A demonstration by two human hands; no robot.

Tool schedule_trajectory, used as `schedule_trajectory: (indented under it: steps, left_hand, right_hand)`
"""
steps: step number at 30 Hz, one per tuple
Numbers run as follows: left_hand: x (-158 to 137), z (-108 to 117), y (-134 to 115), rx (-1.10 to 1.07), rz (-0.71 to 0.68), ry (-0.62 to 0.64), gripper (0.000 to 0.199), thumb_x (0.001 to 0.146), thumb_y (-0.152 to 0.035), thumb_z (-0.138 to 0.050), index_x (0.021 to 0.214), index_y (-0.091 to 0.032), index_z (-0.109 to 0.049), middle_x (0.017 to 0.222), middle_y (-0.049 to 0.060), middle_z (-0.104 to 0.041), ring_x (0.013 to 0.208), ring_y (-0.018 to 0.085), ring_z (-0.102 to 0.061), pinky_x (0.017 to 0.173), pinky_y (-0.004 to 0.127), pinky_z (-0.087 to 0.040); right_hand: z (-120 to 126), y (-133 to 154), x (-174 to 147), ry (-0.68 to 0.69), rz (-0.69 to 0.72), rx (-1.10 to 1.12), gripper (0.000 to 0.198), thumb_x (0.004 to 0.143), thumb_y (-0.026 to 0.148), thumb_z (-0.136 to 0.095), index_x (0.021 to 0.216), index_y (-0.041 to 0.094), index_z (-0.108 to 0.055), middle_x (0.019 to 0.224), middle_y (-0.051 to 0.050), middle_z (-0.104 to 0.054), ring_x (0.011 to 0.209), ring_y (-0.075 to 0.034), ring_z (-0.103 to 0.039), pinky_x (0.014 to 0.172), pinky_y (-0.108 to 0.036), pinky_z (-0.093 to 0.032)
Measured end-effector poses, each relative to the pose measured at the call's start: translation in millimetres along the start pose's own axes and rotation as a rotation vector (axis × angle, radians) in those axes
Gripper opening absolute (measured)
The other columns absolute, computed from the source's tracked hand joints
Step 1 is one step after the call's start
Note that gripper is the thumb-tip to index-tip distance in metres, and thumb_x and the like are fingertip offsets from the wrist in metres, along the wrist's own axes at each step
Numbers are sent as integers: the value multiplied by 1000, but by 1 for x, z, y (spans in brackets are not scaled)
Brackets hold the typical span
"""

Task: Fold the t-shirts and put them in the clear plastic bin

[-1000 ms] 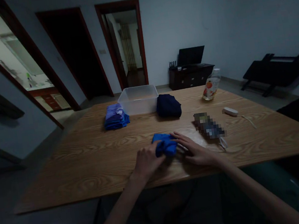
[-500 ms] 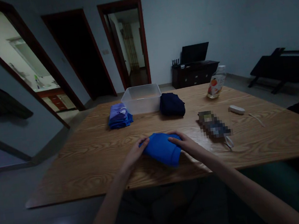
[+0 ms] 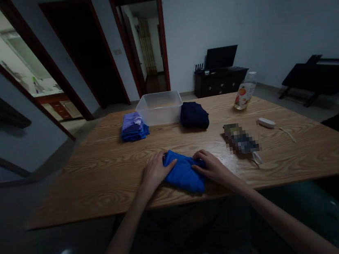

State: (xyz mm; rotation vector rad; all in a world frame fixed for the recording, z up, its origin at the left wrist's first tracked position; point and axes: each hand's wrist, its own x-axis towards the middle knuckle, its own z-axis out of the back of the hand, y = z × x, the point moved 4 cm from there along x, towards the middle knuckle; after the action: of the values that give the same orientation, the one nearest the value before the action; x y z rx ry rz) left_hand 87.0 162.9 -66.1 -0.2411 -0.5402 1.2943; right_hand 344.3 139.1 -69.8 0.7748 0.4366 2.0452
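Observation:
A bright blue folded cloth (image 3: 184, 176) lies on the wooden table near its front edge. My left hand (image 3: 156, 170) grips its left side, thumb on top and the other fingers at the far left edge. At the upper right corner my right hand (image 3: 212, 167) holds the fabric between thumb and curled fingers. Whether the cloth is a garment cannot be made out. Behind it stands a clear plastic box (image 3: 159, 109). To the box's left is a stack of purple and blue folded fabric (image 3: 133, 127), and to its right a dark navy folded bundle (image 3: 194, 115).
On the table's (image 3: 101, 176) right side are a bottle with a fruit label (image 3: 245, 93), a pixelated flat object (image 3: 240, 139) with a white strap, and a small white device (image 3: 267, 123) with a cord. A TV (image 3: 221, 57) stands on a dark cabinet beyond.
The blue cloth has come down flatter onto the table. My left hand has turned to lie more over its left edge, and my right fingers are more curled. The view has tilted slightly downward.

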Motion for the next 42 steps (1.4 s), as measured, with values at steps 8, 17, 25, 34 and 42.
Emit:
schedule_trajectory:
  steps: [8,17,25,34,42]
  left_hand:
    - [0,-14,1,36,52,-77,36,111,-42,-47,132,-17,-62,134,14,-71,124,29,-67,109,41,-49]
    - [-8,-4,-21,390,136,-193,35,109,-36,-44,125,-11,-63,122,21,-72,118,35,-67,108,51,-49]
    - [-20,-30,-29,236,-299,-9,48,112,-32,-34,153,-14,-52,160,12,-53,151,26,-46,129,47,-35]
    - [-16,-36,-10,228,-198,42,55,112,-36,-29,158,-12,-49,166,12,-46,159,30,-33,134,51,-23]
    - [-4,-27,3,159,-251,124,55,112,-46,-40,159,-18,-48,161,11,-51,156,28,-37,132,48,-26]
  right_hand:
    - [-6,-10,20,7,-25,-22,14,109,34,-53,112,22,-59,100,-7,-71,90,-25,-68,79,-34,-50]
    - [-18,-9,41,31,31,-208,10,106,20,-55,114,18,-61,110,-12,-70,101,-28,-67,91,-39,-53]
    - [-27,52,10,7,157,-368,42,113,34,-45,148,16,-56,153,-17,-57,143,-32,-52,126,-53,-35]
    - [-54,27,4,106,21,-397,73,112,57,-40,165,7,-35,167,-22,-36,157,-35,-34,132,-58,-20]
    - [-42,47,-26,-34,-30,-482,72,107,48,-57,162,5,-41,170,-26,-25,161,-44,-16,130,-68,-17]
